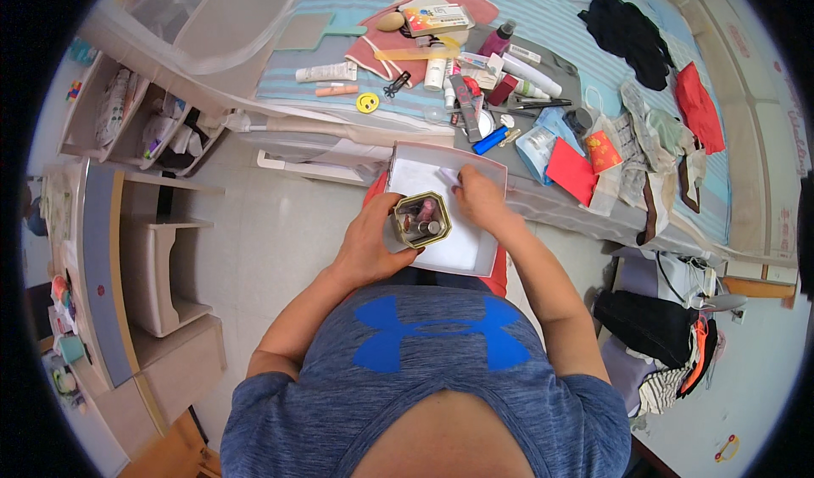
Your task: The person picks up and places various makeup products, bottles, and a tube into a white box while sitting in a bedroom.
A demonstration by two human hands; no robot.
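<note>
A shallow white box [466,253] lies across my lap. My left hand [369,236] is wrapped round an octagonal container [405,242] with a gold rim, held over the left part of the box. Several small items, among them a silver-capped tube [432,227], stand inside it. Over the box's far right part, my right hand [477,197] is closed, fingers pinched together. A small pale thing shows at its fingertips, too little of it to name. The box's floor looks white around both hands.
Ahead, a bed with a striped blue sheet [292,84] carries cosmetics, a blue lighter-like stick [490,141], a white tube [326,72], a red envelope [571,171] and a yellow smiley disc [367,102]. Shelves [174,249] stand at left; clothes [649,325] lie at right.
</note>
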